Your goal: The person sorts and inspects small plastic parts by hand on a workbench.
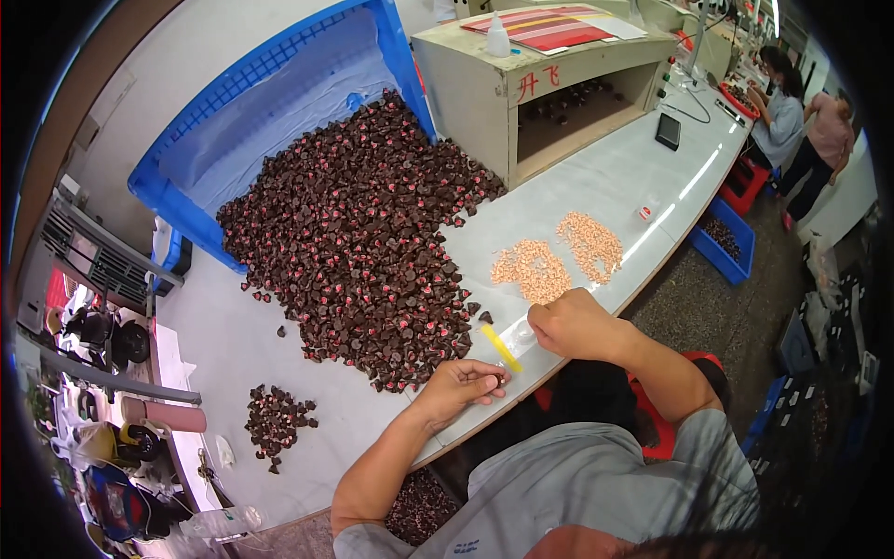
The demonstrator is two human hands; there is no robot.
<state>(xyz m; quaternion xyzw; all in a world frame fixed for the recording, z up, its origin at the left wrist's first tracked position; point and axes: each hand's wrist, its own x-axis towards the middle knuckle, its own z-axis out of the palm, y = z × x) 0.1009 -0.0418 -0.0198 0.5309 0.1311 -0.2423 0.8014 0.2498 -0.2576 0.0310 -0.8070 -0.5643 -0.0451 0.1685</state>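
My left hand (463, 383) rests at the near edge of the white table (242, 345), fingers curled around a small dark part. A yellow stick-like tool (501, 347) lies between my hands; which hand holds it I cannot tell. My right hand (570, 322) is closed, knuckles up, beside two patches of small peach-coloured pieces (531, 268) (590, 244). A big heap of dark brown parts with red spots (358, 244) spreads just beyond my left hand.
A tipped blue crate (270, 102) lies behind the heap. A beige box-shaped machine (521, 84) stands at the back. A small pile of dark parts (277, 421) sits to the left. Two people (801, 121) work at the far right, blue bins below.
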